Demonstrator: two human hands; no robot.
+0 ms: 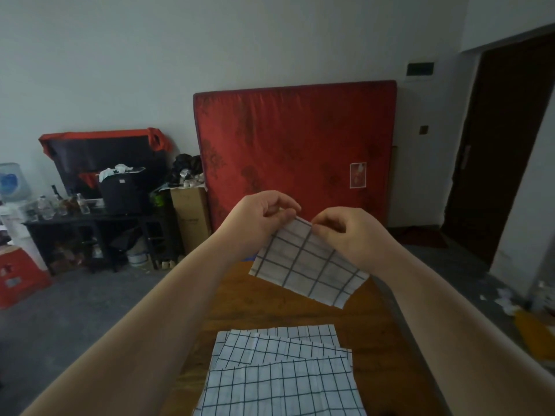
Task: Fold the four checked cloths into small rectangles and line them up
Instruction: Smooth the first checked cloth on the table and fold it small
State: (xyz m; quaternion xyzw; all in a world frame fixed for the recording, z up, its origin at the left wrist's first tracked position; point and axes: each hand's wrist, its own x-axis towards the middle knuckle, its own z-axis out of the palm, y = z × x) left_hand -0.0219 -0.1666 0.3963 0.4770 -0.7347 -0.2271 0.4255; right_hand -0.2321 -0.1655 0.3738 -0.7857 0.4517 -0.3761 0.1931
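A white cloth with a dark check [309, 265] hangs in the air above the wooden table [270, 307], folded to a small rectangle. My left hand [264, 217] pinches its top edge on the left. My right hand [342, 232] pinches the same edge just to the right, the two hands nearly touching. Below, at the near end of the table, lies a loose pile of checked cloths [282, 373], overlapping and lying flat.
A red mattress [294, 151] leans against the far wall. A dark low table [90, 223] with bottles and a black bag stands at the left, a cardboard box [192, 217] beside it. A dark doorway [498, 151] is at the right.
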